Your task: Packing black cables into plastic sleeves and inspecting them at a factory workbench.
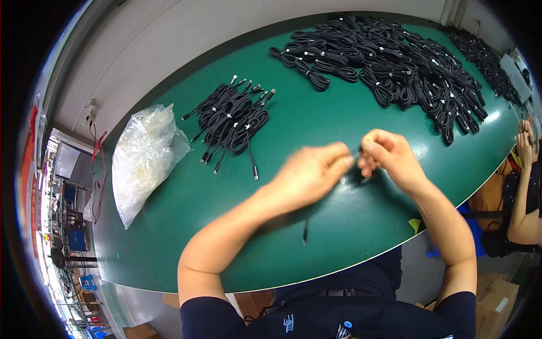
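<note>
Above the green table my two hands come close together, fingertips nearly meeting. My left hand is blurred, its thumb and fingers pinched on something too smeared to tell. Curled fingers on my right hand close on a short dark piece that looks like part of a black cable. The end of a black cable shows below my left forearm; its link to either hand is hidden. Left of my hands lies a small pile of tied black cables with metal plugs. Next to it sits a clear plastic bag with pale contents.
A large heap of coiled black cables covers the far right, with more cables beyond. A yellow-green marker is near the front edge. Another person's arm rests at the right. Red wires hang at the left.
</note>
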Available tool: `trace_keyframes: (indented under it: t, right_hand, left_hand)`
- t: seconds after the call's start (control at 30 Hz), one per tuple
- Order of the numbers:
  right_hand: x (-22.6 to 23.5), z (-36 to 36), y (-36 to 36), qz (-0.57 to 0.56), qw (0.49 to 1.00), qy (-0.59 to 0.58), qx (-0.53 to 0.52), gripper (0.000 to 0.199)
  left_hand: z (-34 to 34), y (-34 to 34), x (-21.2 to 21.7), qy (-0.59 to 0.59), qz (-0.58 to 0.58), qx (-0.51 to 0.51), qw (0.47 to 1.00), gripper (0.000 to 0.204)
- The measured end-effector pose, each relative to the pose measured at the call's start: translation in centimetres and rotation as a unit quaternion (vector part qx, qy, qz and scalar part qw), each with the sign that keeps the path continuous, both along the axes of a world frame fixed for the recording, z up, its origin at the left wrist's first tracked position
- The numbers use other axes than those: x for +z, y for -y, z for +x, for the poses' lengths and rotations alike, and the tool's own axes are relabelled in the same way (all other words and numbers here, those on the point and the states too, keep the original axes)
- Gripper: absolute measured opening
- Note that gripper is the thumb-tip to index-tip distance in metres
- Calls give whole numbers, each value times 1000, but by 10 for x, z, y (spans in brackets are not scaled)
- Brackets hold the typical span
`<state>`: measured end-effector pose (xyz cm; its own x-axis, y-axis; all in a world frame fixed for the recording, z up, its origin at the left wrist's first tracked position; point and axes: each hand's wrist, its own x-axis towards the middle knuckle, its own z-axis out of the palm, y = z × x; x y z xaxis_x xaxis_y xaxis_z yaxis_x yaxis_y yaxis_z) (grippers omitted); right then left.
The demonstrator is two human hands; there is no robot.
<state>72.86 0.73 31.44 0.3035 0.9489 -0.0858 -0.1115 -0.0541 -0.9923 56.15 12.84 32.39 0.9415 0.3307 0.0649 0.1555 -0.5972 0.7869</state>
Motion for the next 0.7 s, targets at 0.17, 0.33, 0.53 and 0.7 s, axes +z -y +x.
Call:
trace_keyframes:
  t: [0.17, 0.33, 0.53, 0.7]
  right_hand:
    - [-25, 50, -91, 6, 938, 339, -67, 26]
    - [-34, 55, -162, -73, 842, 492, -208, 36]
    - [-29, 58, -161, -105, 883, 441, -122, 27]
    - [-13, 49, -94, 41, 842, 536, -54, 15]
  left_hand:
    - [-11, -86, 30, -33, 561, 215, 799, 30]
    - [-37, -155, -34, -7, 477, 240, 846, 65]
    - [-22, -132, -31, -9, 454, 233, 860, 57]
    - [6, -87, 4, 100, 401, 99, 905, 41]
